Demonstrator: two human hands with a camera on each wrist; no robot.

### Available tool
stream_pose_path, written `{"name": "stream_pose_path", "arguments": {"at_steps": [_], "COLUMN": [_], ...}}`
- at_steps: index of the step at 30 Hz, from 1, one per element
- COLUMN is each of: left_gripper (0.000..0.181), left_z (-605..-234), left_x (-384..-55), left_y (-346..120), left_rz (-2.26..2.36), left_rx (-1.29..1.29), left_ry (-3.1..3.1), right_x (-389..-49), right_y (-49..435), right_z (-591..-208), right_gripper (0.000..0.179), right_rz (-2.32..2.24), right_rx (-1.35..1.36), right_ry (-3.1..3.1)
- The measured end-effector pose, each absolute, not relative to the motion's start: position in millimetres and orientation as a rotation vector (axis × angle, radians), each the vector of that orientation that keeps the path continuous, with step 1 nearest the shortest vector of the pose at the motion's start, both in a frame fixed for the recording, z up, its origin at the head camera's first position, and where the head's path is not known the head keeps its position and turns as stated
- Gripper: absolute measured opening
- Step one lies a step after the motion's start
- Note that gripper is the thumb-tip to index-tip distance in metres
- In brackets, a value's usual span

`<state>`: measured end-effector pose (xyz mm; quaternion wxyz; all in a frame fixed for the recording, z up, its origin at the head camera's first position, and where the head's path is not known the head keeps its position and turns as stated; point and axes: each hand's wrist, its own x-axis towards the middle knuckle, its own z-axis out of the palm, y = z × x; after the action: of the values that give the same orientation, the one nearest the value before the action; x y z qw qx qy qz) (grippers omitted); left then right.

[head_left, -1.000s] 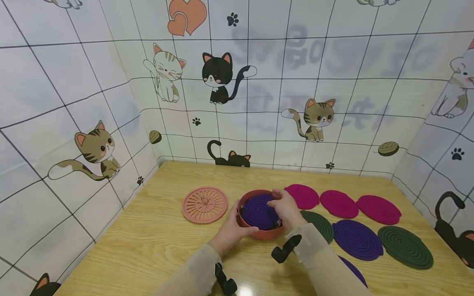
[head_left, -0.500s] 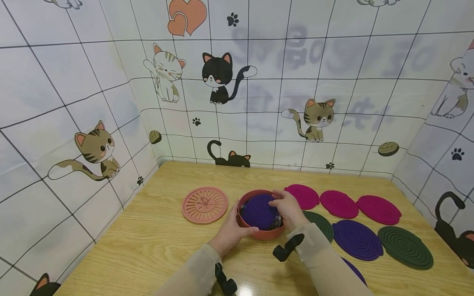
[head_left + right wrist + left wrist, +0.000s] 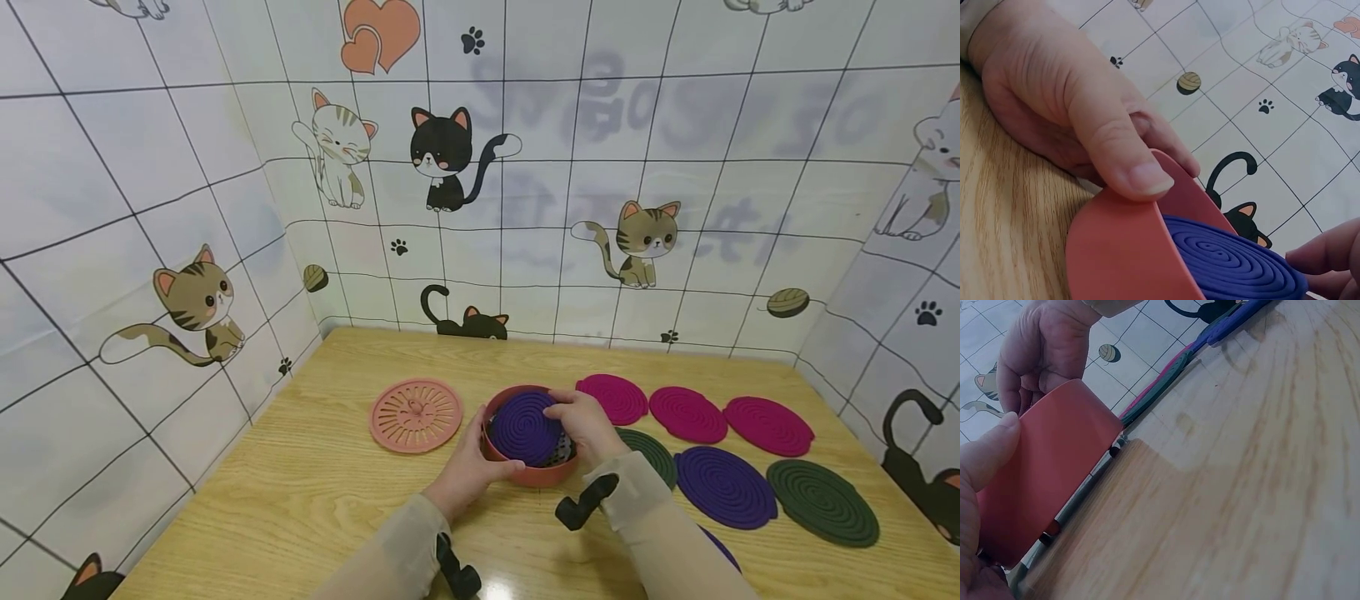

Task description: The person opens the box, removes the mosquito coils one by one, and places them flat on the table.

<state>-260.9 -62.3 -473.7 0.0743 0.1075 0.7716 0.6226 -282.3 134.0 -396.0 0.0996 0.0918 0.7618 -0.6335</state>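
In the head view a coral round holder [image 3: 536,478] sits mid-table, a purple mosquito coil [image 3: 527,428] at its mouth. My left hand [image 3: 467,468] grips the holder's left side. In the right wrist view the left thumb [image 3: 1138,178] lies over the rim. My right hand [image 3: 588,425] pinches the coil's right edge, fingers [image 3: 1329,259] at the rim's far side. The coil looks slightly tilted, and a dark speckled lining [image 3: 564,448] shows below it. From the left wrist, the holder's outer wall [image 3: 1054,462] appears with small dark feet beneath; the coil is hidden there.
Left of the holder lies a slotted pink lid [image 3: 416,416]. To the right are several coils: magenta ones [image 3: 687,415] behind, green [image 3: 822,502] and purple [image 3: 725,487] nearer. Another purple coil [image 3: 722,550] is mostly behind my right sleeve. Cat-print walls [image 3: 525,275] border the table.
My right hand has shifted slightly, and the coil's right edge has lifted a little. More of the speckled lining shows at lower right. The left hand and holder have stayed put.
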Motion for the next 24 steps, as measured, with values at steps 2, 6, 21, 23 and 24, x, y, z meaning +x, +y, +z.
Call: {"name": "stream_pose_path", "arguments": {"at_steps": [2, 6, 21, 23, 24], "left_gripper": [0.115, 0.115, 0.112, 0.112, 0.113], "left_z": [-474.1, -474.6, -467.2, -471.1, -471.4], "left_x": [-260.9, -261.0, -258.6, -261.1, -260.9], "left_y": [-62.4, -62.3, -61.5, -61.0, -60.9], "left_rz": [1.869, 1.867, 1.880, 1.878, 1.878], "left_rx": [0.317, 0.316, 0.341, 0.338, 0.342], "left_ry": [2.313, 2.329, 2.321, 2.327, 2.331], "right_x": [-282.0, -282.2, -285.1, -285.0, -284.9], "right_y": [134.3, 134.7, 139.8, 140.3, 140.5], "right_z": [-395.8, -395.8, -400.7, -401.2, -401.4], "right_gripper": [0.049, 0.051, 0.045, 0.044, 0.044], "right_rz": [-1.836, -1.786, -1.842, -1.854, -1.862], "right_rx": [0.268, 0.228, 0.211, 0.217, 0.221], "right_ry": [2.269, 2.304, 2.327, 2.319, 2.313]}}
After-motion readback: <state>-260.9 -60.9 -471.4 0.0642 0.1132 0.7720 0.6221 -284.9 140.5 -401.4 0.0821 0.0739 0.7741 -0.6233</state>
